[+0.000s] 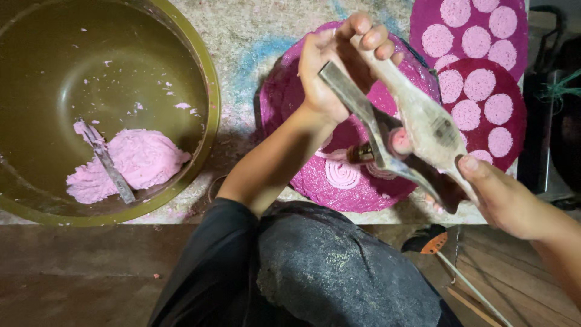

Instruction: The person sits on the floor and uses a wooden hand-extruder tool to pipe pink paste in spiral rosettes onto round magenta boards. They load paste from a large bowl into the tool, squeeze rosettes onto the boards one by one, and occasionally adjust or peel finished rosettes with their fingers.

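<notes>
Nearest the camera, at the bottom centre of the frame, is the person's knee in dark, flour-dusted cloth. Just above it, the right hand is closed round the lower end of a long, worn wooden lever press, while the left hand grips its upper handles, fingers wrapped tight. A lump of pink dough sits in the press's barrel, and a coiled pink noodle disc lies on the round magenta woven mat beneath. By my reading, the squeezing step is under way; the next move calls for steady pressure and circling the nozzle over a bare part of the mat. Farther off, at upper right, more mats carry finished pink discs. At left, a large olive-green bowl holds leftover pink dough and a metal spatula on the mottled tabletop.
</notes>
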The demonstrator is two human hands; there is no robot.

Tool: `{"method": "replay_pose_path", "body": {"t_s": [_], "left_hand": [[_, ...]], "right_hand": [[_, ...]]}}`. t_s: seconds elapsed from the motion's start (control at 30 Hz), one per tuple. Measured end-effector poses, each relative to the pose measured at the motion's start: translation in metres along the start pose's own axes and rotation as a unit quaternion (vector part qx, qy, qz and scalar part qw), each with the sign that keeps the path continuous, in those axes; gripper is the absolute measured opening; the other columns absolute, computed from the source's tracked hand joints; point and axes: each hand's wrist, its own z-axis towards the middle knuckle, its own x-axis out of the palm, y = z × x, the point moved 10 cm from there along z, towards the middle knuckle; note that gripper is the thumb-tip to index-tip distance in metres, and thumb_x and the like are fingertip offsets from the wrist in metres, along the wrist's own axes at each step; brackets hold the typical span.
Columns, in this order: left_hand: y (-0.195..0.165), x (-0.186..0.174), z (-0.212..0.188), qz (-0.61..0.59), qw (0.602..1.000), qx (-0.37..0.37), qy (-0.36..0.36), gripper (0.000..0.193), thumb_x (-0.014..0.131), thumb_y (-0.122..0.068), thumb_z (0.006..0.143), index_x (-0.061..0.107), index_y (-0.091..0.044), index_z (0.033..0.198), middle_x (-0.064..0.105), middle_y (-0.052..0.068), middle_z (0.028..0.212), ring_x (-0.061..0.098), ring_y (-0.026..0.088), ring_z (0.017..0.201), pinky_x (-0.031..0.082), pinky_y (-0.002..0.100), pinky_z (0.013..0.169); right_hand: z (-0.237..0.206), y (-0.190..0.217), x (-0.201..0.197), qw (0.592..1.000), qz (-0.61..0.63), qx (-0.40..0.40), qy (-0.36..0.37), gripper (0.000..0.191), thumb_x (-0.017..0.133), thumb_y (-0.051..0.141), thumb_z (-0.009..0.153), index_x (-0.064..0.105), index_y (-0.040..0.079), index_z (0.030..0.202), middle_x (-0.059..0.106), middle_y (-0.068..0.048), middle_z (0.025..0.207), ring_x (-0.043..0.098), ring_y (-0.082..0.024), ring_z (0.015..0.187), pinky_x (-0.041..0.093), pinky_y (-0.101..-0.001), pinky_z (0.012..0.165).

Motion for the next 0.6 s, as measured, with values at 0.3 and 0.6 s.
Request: {"method": "replay_pose_path", "body": {"t_s": [0.3,0.6], "left_hand": [[-0.021,-0.002,0.041,0.042,0.996,0.034,0.071,0.036,0.043,-0.043,0.104,0.058,-0.010,0.104,0.058,0.003,0.096,0.059,0.021,0.093,0.048,0.044,0.098],[-0.054,-0.072,0.016,0.418,0.896,-0.078,-0.126,0.052,0.040,-0.039,0.103,0.070,0.000,0.119,0.072,0.010,0.101,0.058,0.016,0.080,0.047,0.032,0.071]], "right_hand": [[0.036,0.044,0.007,0.983,-0.145,-0.111,-0.016,0.078,0.033,0.058,0.109,0.059,0.000,0.154,0.073,-0.017,0.121,0.064,-0.027,0.104,0.049,-0.0423,0.093],[0.074,0.062,0.025,0.978,-0.073,-0.189,0.058,0.079,0.044,0.066,0.102,0.065,-0.007,0.126,0.071,-0.012,0.105,0.065,-0.018,0.095,0.051,-0.0334,0.087]]}}
